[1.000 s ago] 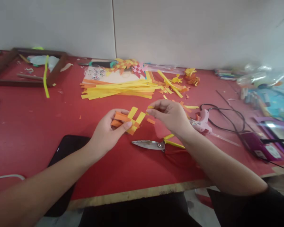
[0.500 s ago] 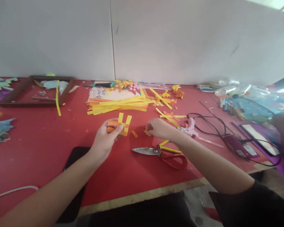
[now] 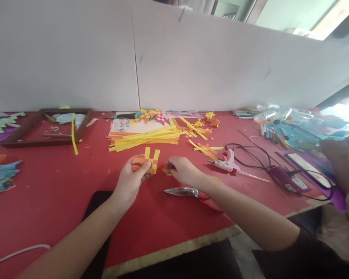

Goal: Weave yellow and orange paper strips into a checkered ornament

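My left hand (image 3: 130, 176) pinches a small woven paper piece (image 3: 151, 166) of yellow and orange strips, thumb on top. Two yellow ends stick up from it, and orange ends point left. My right hand (image 3: 182, 170) is just to the right, low over the table, its fingers closed at a small orange paper strip (image 3: 166, 171). Whether that strip has left the table I cannot tell. Below the right hand lie scissors (image 3: 180, 191), blades pointing left; my forearm covers much of their red handles. A black phone (image 3: 100, 203) lies partly under my left forearm.
Yellow and orange paper strips (image 3: 145, 137) are piled behind my hands on the red table (image 3: 55, 209). A pink glue gun (image 3: 228, 164) with a black cord lies right. At left is a brown frame (image 3: 40, 143). Another person's arm (image 3: 339, 166) reaches in at far right.
My right hand has moved left, to the orange strip near the woven piece, and its forearm now covers the scissors' handles. My left hand keeps its hold. The view has tilted up slightly.
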`<state>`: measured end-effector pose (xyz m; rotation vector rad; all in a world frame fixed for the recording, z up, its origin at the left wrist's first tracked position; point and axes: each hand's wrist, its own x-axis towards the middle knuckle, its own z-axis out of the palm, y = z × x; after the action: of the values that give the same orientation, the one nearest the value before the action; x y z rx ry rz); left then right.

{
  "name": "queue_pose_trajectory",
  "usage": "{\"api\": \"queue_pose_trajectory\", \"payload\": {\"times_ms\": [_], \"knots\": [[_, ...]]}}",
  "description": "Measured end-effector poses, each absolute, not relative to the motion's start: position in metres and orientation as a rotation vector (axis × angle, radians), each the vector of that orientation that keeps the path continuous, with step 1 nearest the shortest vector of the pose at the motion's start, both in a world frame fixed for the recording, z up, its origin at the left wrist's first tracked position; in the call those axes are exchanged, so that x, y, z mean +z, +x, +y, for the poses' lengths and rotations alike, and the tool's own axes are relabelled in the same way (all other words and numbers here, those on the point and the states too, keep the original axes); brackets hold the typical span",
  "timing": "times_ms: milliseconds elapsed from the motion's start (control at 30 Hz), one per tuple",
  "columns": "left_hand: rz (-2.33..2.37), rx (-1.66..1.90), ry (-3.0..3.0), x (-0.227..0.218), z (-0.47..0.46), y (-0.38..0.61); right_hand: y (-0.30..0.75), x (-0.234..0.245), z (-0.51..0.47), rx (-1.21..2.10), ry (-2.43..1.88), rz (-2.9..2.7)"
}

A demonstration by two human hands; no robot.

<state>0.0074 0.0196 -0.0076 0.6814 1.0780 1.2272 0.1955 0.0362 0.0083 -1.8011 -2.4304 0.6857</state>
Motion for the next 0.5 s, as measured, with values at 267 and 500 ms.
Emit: {"api": "queue_pose_trajectory", "payload": {"times_ms": [267, 500], "knots": [[1.090, 1.253, 0.670, -0.009, 0.019, 0.008, 0.194, -0.009, 0.045, 0.683, -1.563, -2.642], [1.113, 1.244, 0.680, -0.010, 0.020, 0.006, 0.205, 0.001, 0.059, 0.598, -1.634, -2.615]]}}
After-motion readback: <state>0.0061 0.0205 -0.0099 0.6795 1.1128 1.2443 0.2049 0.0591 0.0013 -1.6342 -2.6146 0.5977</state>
